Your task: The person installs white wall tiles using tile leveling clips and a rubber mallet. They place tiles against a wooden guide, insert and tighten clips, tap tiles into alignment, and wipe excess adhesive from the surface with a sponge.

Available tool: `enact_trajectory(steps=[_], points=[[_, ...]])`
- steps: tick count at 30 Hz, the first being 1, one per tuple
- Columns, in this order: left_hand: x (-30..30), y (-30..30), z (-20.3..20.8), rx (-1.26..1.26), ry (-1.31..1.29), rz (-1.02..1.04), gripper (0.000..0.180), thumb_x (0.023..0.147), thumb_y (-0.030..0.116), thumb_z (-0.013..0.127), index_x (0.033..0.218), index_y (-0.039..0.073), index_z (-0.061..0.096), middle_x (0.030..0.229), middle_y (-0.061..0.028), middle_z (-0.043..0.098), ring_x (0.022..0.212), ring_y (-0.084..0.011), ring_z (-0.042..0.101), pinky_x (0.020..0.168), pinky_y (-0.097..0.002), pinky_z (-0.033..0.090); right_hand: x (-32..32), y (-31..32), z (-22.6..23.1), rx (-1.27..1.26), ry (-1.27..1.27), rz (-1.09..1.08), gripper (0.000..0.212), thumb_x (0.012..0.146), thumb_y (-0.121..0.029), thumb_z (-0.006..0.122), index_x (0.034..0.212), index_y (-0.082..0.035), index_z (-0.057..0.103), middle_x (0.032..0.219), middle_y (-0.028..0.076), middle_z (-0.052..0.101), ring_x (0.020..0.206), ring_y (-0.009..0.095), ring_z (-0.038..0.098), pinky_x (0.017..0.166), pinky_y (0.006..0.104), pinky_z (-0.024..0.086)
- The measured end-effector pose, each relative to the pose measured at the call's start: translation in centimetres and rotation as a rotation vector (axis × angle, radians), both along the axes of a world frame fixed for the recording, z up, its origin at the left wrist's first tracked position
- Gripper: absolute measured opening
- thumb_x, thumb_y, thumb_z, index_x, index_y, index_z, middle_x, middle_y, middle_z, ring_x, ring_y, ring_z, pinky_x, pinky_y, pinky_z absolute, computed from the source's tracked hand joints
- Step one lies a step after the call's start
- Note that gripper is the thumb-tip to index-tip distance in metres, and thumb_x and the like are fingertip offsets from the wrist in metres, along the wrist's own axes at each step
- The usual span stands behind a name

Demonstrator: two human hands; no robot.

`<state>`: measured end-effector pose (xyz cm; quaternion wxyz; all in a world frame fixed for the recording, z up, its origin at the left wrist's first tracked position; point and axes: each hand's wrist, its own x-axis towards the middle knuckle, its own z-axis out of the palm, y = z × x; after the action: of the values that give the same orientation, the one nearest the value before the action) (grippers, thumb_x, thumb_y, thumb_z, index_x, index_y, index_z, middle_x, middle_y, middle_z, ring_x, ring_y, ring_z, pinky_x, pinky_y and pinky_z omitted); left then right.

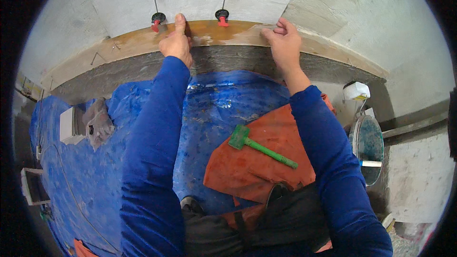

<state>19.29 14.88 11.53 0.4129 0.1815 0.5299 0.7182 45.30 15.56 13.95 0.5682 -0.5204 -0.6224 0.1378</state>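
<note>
A large pale tile (190, 0) stands against the wall above a light wooden batten (214, 33). My left hand (176, 43) rests against the batten, its thumb stretched up to the tile's lower edge; its other fingers are largely hidden. Near the tile's lower right corner, my right hand (285, 43) touches the batten with loosely bent fingers. Neither hand visibly grips a separate thing. Black suction cups with red knobs sit on the tile, one (158, 17) close to my left thumb and another (222, 15) between the hands.
Blue sheeting (209, 114) covers the floor. A green mallet (243, 138) lies on an orange cloth (238, 173) before me. At right stands a bucket (370, 138) with a white-handled tool; at left are a white box (70, 124) and a plastic bag (98, 123). Nails (97, 57) stick out of the batten.
</note>
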Motion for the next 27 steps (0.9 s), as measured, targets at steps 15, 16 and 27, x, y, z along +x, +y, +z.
enact_trajectory(steps=[15, 16, 27], points=[[4.7, -0.9, 0.8, 0.16, 0.495, -0.054, 0.048, 0.1, 0.043, 0.065, 0.092, -0.004, 0.069, 0.079, -0.0108, 0.069, 0.068, -0.0178, 0.066, 0.062, -0.0336, 0.052, -0.5, 0.1, 1.1, 0.017, 0.048, -0.075, 0.053, 0.077, -0.021, 0.082, 0.119, 0.005, 0.063, 0.111, 0.02, 0.068, 0.096, 0.03, 0.067, 0.086, 0.0424, 0.055], [5.0, -1.1, 1.0, 0.205, 0.286, -0.172, 0.046, 0.101, 0.042, 0.063, 0.096, -0.003, 0.068, 0.081, -0.0091, 0.069, 0.068, -0.0151, 0.065, 0.06, -0.0315, 0.051, -0.4, 0.1, 1.1, 0.013, 0.065, -0.071, 0.052, 0.077, -0.02, 0.082, 0.118, 0.005, 0.063, 0.111, 0.02, 0.069, 0.097, 0.03, 0.067, 0.086, 0.0424, 0.055], [3.3, -1.1, 3.3, 0.181, 1.076, 0.279, 0.038, 0.087, 0.035, 0.081, 0.09, 0.001, 0.065, 0.08, -0.0128, 0.067, 0.074, -0.0289, 0.065, 0.072, -0.043, 0.051, 0.0, 0.8, 2.0, -0.04, 0.098, -0.1, 0.044, 0.085, -0.024, 0.08, 0.114, 0.006, 0.067, 0.101, 0.018, 0.074, 0.091, 0.025, 0.071, 0.083, 0.0361, 0.057]])
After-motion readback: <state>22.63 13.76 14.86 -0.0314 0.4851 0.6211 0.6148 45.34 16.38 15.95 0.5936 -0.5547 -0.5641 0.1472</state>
